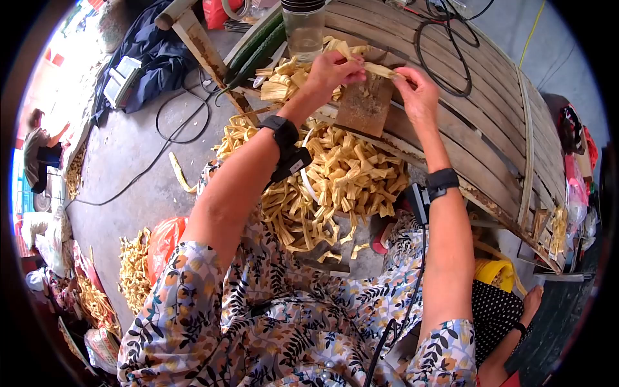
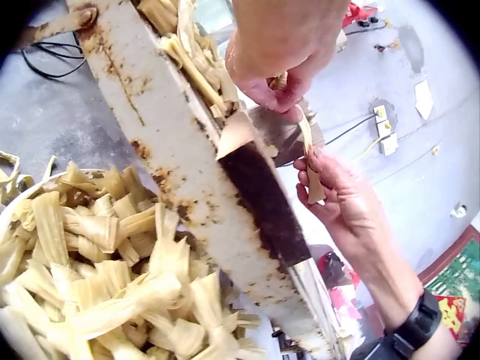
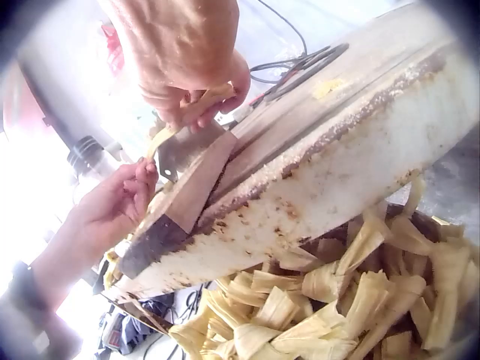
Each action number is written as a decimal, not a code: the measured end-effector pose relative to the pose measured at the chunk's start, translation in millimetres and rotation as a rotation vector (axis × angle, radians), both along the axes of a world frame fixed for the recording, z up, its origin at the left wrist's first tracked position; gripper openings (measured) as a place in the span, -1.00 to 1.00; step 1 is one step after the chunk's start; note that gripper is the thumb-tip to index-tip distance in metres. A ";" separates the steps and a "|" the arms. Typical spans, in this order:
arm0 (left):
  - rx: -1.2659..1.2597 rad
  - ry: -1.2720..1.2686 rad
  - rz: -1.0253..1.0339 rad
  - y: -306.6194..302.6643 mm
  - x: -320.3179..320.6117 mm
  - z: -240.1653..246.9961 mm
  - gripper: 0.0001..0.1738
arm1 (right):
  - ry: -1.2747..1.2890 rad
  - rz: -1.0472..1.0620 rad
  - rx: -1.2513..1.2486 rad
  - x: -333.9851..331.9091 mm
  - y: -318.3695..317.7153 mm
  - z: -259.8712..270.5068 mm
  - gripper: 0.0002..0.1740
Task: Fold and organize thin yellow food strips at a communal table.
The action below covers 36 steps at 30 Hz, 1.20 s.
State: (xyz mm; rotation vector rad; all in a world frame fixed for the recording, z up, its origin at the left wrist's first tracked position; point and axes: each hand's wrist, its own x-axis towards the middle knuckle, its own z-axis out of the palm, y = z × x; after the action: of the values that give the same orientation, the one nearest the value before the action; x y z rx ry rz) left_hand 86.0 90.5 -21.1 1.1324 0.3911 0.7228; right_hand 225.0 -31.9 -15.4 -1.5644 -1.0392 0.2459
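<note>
Nearest our lap, a heap of knotted strips (image 1: 342, 180) sits piled under the table edge. Just above it both hands pinch one husk strip (image 1: 379, 69): our left hand (image 1: 332, 71) has fingers curled on one end and our right hand (image 1: 418, 93) pinches the other, so its long axis runs left to right between the grips, right over the blade block (image 1: 366, 106) at the rim of the slatted table (image 1: 490, 122), with both hands about equally near. Farther off are a clear bottle (image 1: 304, 29) and black cables (image 1: 445, 58), and nothing stands between hands and block.
</note>
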 end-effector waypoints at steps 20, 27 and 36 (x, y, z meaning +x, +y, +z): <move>-0.097 0.163 -0.614 -26.3 -75.9 12.9 -0.32 | 1.021 0.503 -0.161 -55.3 -78.7 22.5 -0.59; -0.023 0.180 -0.758 -36.2 -99.0 16.7 -0.48 | 0.850 0.573 -0.331 -60.5 -90.1 8.3 -0.62; 0.133 0.428 -0.525 -63.3 -95.2 -40.4 -0.70 | -0.120 0.297 -0.387 -72.2 -102.1 -44.3 -0.66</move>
State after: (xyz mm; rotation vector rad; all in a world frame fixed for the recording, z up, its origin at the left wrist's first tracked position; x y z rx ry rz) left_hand -9.2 27.2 -61.5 1.4431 0.3831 0.0402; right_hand 152.8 -133.9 -59.7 -1.7800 -1.3804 0.5918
